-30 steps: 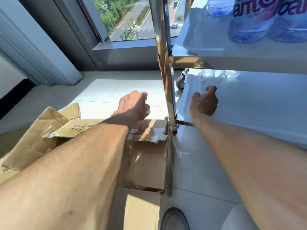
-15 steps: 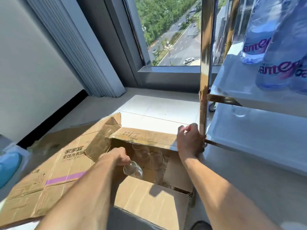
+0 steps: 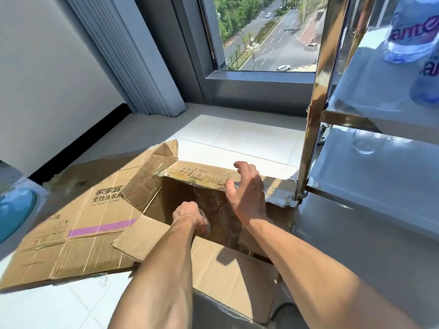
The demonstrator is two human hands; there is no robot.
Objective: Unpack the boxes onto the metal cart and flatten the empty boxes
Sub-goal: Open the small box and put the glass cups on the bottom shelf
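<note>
A flattened box lay on the floor at the left, its near corner cut off by the frame. Just right of it stood one open box, its inside in shadow; more glasses there were hard to make out. Your left hand reached into it, its grip curled round a clear glass, mostly hidden. Your right hand hovered over the far flap, fingers spread, holding nothing. The metal cart stood at the right, two water bottles up top, both cut off.
</note>
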